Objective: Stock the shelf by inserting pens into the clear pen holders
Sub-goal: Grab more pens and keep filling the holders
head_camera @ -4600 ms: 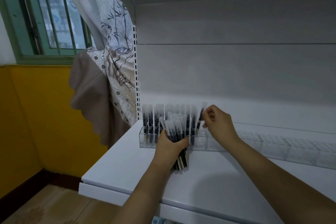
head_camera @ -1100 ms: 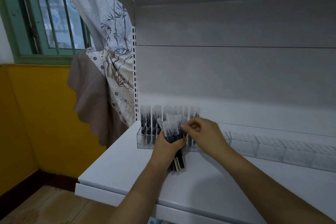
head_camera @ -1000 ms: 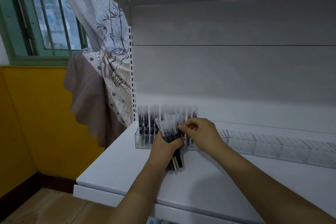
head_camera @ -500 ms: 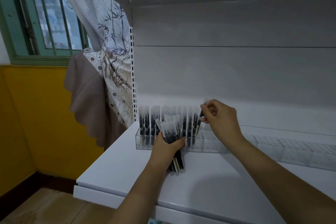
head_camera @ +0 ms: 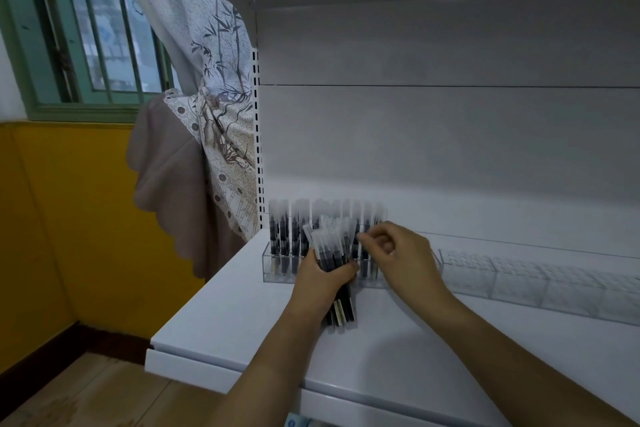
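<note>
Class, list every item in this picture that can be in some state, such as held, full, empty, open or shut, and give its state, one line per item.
Left hand: shut around a bundle of pens.
Bundle of pens: held upright, lower ends near the shelf.
Right hand: fingertips at the bundle's tops; grip unclear.
Leftmost clear pen holder: stocked with upright pens.
Pen holders to the right: empty.
Curtain: drawn aside, draped by the shelf.

No legible text, labels, brands or numbers anywhere in view. Pens (head_camera: 337, 253) show only dark barrels and clear caps; any print is too small and blurred to read. A blue-and-white scrap (head_camera: 297, 422) at the bottom edge of the view carries a mark, unreadable.
</note>
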Demonstrator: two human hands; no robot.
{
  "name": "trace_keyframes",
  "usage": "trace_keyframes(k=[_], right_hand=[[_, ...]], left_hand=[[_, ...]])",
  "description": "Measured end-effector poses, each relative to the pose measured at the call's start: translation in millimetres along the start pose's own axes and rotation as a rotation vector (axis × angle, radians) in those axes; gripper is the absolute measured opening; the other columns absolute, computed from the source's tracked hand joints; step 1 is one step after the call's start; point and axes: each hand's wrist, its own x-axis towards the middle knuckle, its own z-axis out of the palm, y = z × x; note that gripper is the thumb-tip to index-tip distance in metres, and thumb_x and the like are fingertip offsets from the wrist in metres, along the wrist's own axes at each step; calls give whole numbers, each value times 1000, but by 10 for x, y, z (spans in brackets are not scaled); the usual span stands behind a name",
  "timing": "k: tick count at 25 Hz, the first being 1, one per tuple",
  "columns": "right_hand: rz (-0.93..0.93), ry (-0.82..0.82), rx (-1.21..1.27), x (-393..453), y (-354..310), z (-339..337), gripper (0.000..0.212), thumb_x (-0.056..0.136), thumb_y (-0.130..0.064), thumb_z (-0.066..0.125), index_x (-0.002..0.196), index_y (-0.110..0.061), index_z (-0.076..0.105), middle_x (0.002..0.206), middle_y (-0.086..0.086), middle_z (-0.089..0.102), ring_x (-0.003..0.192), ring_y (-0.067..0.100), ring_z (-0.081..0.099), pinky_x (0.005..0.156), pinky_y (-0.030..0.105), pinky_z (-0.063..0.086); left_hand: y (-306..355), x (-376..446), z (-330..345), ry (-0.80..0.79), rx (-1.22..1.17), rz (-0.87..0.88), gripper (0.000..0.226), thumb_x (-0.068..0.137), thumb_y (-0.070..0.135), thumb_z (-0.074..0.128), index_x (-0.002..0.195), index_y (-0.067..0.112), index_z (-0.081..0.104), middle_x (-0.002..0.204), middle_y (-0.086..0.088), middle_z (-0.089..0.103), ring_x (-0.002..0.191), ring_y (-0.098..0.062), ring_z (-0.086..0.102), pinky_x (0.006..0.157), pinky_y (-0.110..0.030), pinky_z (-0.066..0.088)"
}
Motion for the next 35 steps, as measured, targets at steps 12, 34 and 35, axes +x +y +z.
trace_keyframes(k=[12,34,35], right_hand=[[178,93,549,274,-263,-222,7,95,-24,64,91,-18,60,84,1,74,66,12,67,52,13,44],[22,7,-104,440,318,-125,12,98,-20,57,89,-12,55,78,2,63,74,20,63,65,28,49],[44,-5,-102,422,338,-124,13,98,-21,58,88,-12,55,78,1,62,73,19,62,64,26,47]], left_hand=[[-11,-10,-16,-27,-20,-62,29,74,8,76,101,3,66,83,-16,72,76,-26,67,78,-46,57],[45,-48,10,-13,2,-79,12,84,2,67,94,7,63,69,-7,64,60,-17,62,61,-31,53],[50,-50,13,-12,0,-84,11,84,2,68,93,7,63,69,-7,65,61,-18,62,61,-31,53]])
